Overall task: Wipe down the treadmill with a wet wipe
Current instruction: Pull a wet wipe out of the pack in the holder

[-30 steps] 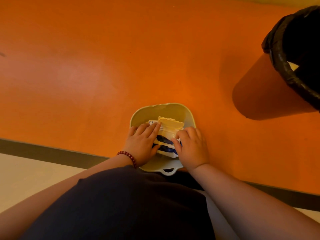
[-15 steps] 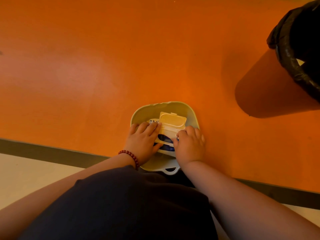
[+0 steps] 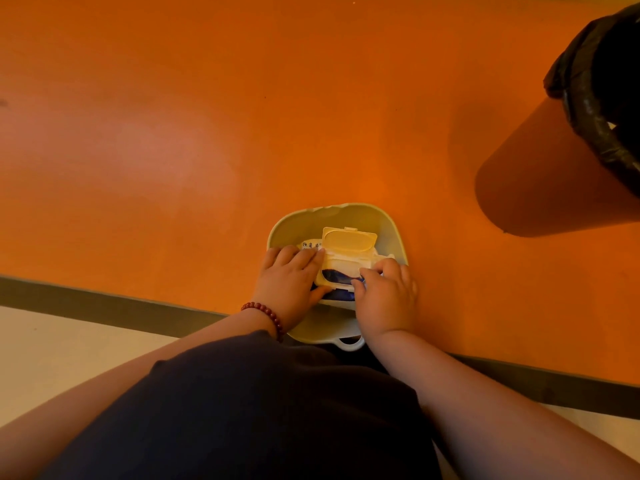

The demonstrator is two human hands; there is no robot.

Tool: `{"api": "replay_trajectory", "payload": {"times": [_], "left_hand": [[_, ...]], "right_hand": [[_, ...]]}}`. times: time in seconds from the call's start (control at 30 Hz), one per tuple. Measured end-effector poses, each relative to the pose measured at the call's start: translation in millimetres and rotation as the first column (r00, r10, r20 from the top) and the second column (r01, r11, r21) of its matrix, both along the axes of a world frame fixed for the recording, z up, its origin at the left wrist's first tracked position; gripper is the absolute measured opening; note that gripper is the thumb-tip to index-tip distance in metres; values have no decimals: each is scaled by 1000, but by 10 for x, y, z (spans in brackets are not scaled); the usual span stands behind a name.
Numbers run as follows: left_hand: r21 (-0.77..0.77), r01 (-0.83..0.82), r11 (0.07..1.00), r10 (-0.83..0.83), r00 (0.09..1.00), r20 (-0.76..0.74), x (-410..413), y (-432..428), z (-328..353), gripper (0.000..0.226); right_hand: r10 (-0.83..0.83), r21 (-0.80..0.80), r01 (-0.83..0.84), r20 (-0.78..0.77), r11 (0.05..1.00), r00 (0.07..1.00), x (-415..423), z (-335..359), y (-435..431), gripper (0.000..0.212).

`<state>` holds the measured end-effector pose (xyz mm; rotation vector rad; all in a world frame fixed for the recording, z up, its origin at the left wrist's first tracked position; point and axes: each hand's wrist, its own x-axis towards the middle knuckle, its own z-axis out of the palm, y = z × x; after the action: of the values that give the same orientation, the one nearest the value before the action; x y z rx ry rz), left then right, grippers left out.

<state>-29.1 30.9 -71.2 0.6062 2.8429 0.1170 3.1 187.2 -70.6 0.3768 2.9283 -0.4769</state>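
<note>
A pack of wet wipes (image 3: 341, 268) lies in a pale basin (image 3: 360, 218) on the orange floor, its yellowish flip lid (image 3: 349, 239) standing open. My left hand (image 3: 292, 282) rests on the pack's left side with straight fingers on top and the thumb along its near edge. My right hand (image 3: 386, 292) is at the pack's opening, its fingertips pinching a white wipe (image 3: 372, 268) that shows at the slot. No treadmill is in view.
A bin lined with a black bag (image 3: 602, 98) stands at the right, on the orange floor (image 3: 242, 116). A dark strip (image 3: 104, 304) separates the orange floor from a pale floor (image 3: 52, 348) near me. My dark clothing fills the bottom middle.
The flip lid has swung further open. My right hand has shifted to the slot and now pinches a white wipe. My left hand stays on the pack.
</note>
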Motion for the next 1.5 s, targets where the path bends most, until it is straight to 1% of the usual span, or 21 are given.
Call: {"api": "replay_trajectory", "payload": {"times": [0.13,0.27,0.4,0.53,0.63,0.83,1.13,1.23,1.3,1.43,1.5], "left_hand": [[11,-13,1000,12,998,69,21,-27,51,61],[1,-34,999,34,994,104,19,-21,82,61],[-2,-46,999,46,992,115,28,-23,94,60],[-4,-51,999,51,991,123,33,-30,104,60],[6,-47,999,46,991,124,34,-35,113,60],[-8,-51,999,51,992,119,40,-17,106,59],[-4,-64,998,64,990,130,48,-9,137,59],[2,-74,997,73,989,129,57,-9,139,58],[7,-82,997,80,988,134,65,-13,138,58],[23,-96,995,92,986,139,59,-13,138,58],[27,-107,994,102,984,143,57,-19,132,59]], "right_hand": [[56,-12,-55,131,998,990,-43,87,29,30],[52,-37,-46,184,998,982,-99,118,12,31],[12,-41,-6,154,999,988,-123,94,35,27],[1,-30,1,54,1000,999,-47,49,12,23],[-55,-13,55,-13,998,998,17,41,-53,18],[-130,-18,132,92,991,987,-53,76,-88,27],[-167,-11,169,122,985,978,-104,41,-101,21],[-142,11,142,136,990,980,-122,44,-110,23],[-122,-9,124,134,992,983,-120,57,-88,22],[-13,-101,25,115,995,993,-61,75,-21,17],[7,-178,9,89,984,996,-49,60,7,15]]}}
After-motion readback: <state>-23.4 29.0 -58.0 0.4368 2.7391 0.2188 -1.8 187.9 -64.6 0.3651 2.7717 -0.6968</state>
